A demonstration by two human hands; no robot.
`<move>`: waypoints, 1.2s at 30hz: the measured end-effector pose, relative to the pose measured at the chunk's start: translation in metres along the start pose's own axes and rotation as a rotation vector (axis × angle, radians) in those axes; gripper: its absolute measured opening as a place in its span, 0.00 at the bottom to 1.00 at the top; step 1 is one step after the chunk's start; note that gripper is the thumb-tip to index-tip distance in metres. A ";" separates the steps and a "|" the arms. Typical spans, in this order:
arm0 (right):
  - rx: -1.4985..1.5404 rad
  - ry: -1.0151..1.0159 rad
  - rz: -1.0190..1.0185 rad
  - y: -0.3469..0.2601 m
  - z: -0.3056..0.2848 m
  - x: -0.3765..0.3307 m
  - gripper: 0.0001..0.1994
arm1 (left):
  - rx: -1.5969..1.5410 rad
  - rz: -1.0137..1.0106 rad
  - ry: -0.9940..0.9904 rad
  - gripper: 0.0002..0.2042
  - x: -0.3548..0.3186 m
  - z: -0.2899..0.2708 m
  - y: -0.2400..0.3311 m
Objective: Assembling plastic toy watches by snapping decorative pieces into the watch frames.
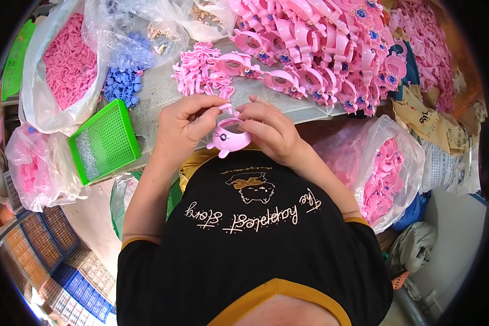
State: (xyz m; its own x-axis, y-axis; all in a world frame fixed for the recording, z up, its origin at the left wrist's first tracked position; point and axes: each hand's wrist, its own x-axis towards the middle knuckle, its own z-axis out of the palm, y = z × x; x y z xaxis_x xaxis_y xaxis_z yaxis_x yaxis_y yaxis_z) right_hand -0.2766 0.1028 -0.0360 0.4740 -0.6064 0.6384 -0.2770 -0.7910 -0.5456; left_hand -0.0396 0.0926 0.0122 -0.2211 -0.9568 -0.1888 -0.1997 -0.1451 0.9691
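Observation:
In front of my chest, my right hand [275, 130] grips a pink plastic animal-shaped frame [233, 142] with a wide round opening, small ear-like knobs and a dark eye mark. My left hand [183, 129] pinches a small pink plastic piece [225, 107] between thumb and forefinger, right at the upper edge of the frame. Whether the two parts touch is hard to see. Just beyond my hands lies a small heap of thin pink plastic pieces [198, 68]. A large pile of similar pink frames [315, 49], with blue bits on them, spreads to its right.
Small blue parts [122, 81] spill from a clear bag at the far left. A bag of pink pieces [70, 62] stands beside them. A green basket [129, 127] with tiny clear bits sits left of my arm. Another bag of pink parts [383, 179] is at my right.

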 end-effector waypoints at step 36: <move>-0.041 -0.080 0.064 -0.009 0.004 0.017 0.21 | 0.174 0.100 0.108 0.08 0.009 -0.015 0.005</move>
State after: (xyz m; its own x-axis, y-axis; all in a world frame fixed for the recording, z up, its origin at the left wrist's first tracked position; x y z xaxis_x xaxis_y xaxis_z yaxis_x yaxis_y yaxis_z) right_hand -0.2630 0.0999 -0.0221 0.5186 -0.6489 0.5568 -0.3425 -0.7543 -0.5601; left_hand -0.0286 0.0795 0.0176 -0.1465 -0.9870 -0.0660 -0.3459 -0.0114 0.9382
